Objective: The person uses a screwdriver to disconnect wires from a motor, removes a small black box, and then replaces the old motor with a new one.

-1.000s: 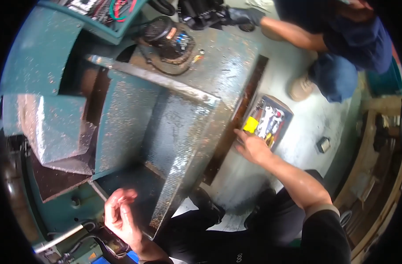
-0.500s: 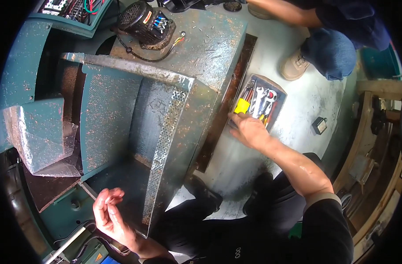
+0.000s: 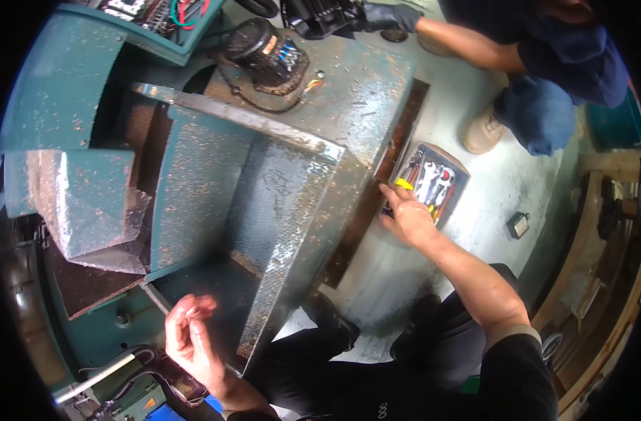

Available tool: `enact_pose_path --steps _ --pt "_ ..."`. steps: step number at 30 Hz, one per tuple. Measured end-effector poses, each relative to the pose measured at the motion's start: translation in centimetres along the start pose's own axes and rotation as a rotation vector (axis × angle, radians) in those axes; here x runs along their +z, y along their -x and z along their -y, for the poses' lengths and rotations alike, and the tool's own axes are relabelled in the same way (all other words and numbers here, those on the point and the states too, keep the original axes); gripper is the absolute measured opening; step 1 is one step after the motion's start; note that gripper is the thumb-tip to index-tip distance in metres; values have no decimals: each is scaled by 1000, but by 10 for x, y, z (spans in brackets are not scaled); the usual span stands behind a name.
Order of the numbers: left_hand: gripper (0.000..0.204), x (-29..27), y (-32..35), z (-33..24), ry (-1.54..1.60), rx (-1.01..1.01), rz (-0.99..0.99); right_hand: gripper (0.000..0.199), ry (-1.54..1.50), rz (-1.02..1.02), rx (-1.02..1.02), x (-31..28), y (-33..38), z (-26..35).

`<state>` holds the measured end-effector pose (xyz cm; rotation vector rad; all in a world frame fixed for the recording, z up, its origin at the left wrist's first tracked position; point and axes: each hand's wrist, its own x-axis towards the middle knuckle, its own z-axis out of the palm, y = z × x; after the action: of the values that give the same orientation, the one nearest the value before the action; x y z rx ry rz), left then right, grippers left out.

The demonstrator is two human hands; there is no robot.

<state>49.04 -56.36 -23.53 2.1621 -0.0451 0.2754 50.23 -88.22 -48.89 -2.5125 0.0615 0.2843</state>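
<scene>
My right hand (image 3: 409, 219) is stretched over the near left corner of a grey tool tray (image 3: 459, 160), its fingers apart. Close to its fingertips, a bright yellow piece (image 3: 404, 184) shows only in part. Wrenches (image 3: 428, 181) and other hand tools lie in the tray. My left hand (image 3: 192, 340) is raised beside the near end of a green metal machine housing (image 3: 299, 235), which has a perforated strip. The left fingers are curled toward the thumb. Whatever they may pinch is too small to make out.
A black electric motor (image 3: 264, 56) with loose wires sits on the housing's far end. Beyond it a co-worker's gloved hand (image 3: 390, 17) touches a black part (image 3: 317, 17). The co-worker's shoe (image 3: 483, 132) and a small dark block (image 3: 518, 224) are on the floor. Wooden shelving (image 3: 587, 281) stands at right.
The whole view has shifted, so the housing and tray appear farther right and lower. Less of the yellow piece shows near my right fingers. A co-worker's gloved hand has come into view. My left hand stays curled.
</scene>
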Motion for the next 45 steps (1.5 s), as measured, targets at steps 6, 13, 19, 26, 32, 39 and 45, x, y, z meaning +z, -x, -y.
enact_pose_path --steps 6,13,19,26,32,39,45 --pt "29 -2 2 0 38 -15 -4 61 -26 89 -31 22 -3 8" --pt "30 -1 1 -1 0 4 -2 58 78 469 -126 47 3 13" --pt "27 -5 -1 -2 44 -36 1 54 59 449 -104 38 4 11" --pt "25 -5 -1 0 63 -22 18 51 12 318 -154 31 6 15" --pt "24 -5 -1 1 83 -29 10 44 23 383 -148 30 7 16" --pt "28 -2 -1 1 27 -4 -4 49 -15 330 -129 27 6 16" --pt "26 -5 -1 -3 48 -55 5 51 -24 334 -98 22 4 20"
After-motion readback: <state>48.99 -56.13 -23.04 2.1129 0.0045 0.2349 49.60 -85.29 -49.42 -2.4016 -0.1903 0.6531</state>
